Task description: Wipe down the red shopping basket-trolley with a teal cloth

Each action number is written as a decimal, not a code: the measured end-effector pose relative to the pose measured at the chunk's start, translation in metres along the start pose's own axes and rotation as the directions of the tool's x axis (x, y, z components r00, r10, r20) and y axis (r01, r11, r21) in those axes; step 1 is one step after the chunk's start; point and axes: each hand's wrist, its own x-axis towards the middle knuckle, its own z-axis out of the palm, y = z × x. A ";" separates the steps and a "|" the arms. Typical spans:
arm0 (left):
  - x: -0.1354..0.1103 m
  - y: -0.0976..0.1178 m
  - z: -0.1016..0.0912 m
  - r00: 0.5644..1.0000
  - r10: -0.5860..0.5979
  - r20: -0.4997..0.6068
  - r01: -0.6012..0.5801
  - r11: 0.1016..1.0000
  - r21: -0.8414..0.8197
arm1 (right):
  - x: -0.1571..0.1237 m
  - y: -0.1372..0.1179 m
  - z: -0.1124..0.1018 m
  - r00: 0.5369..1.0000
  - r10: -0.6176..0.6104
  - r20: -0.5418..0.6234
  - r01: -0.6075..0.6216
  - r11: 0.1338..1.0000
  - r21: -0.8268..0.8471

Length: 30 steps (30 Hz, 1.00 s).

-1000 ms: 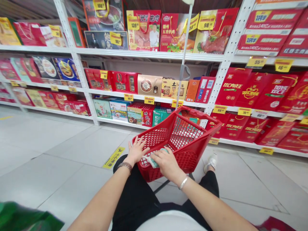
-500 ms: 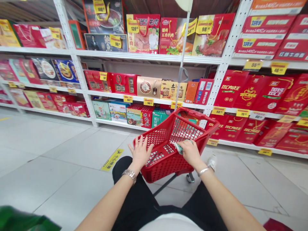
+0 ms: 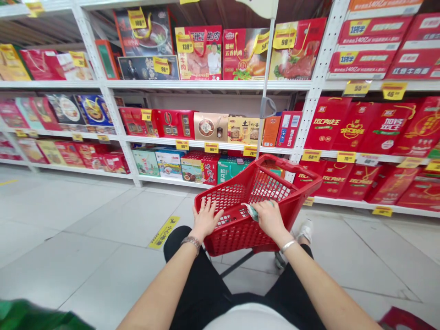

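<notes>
A red plastic shopping basket on wheels [image 3: 237,233] stands in front of me, its mesh walls tilted toward the shelves. My left hand [image 3: 206,219] lies on its near rim with the fingers spread. My right hand [image 3: 271,220] sits further along the rim, pressing a crumpled white and teal wrapper [image 3: 250,211] against it. The wrapper is partly hidden by my fingers. A metal watch circles my left wrist, and a thin bangle circles my right. The basket's floor is mostly hidden by its near wall.
White metal shelving [image 3: 213,85] holds many red and gold gift boxes with yellow price tags. A thin pole [image 3: 265,82] rises in front of the shelves. A yellow sticker [image 3: 164,232] marks the tiled floor. A green bag [image 3: 30,318] and a red item [image 3: 404,320] show at the bottom corners.
Since a second ago, my right hand has slid right along the rim with the wrapper. The basket has turned slightly and shifted right in view. The last half second shows little hand movement.
</notes>
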 end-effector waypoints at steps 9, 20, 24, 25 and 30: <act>0.019 -0.038 0.001 0.995 0.029 0.096 -0.043 0.989 0.144 | -0.004 -0.090 0.006 0.964 -0.233 -0.129 0.250 0.960 0.128; 0.028 -0.054 0.004 0.993 0.026 0.117 -0.047 0.982 0.181 | -0.018 -0.074 0.004 0.985 -0.111 -0.129 0.118 0.992 0.045; 0.029 -0.054 0.004 0.992 0.023 0.121 -0.042 0.987 0.158 | -0.040 -0.016 -0.021 0.980 -0.008 -0.199 0.004 1.000 -0.023; 0.029 -0.054 0.004 0.992 0.025 0.122 -0.044 0.987 0.153 | -0.044 -0.001 -0.028 0.977 0.016 -0.212 -0.026 0.999 -0.043; 0.025 -0.053 0.002 0.990 0.058 0.132 -0.075 0.989 0.130 | -0.053 0.050 -0.052 0.948 0.160 -0.274 -0.192 0.977 -0.096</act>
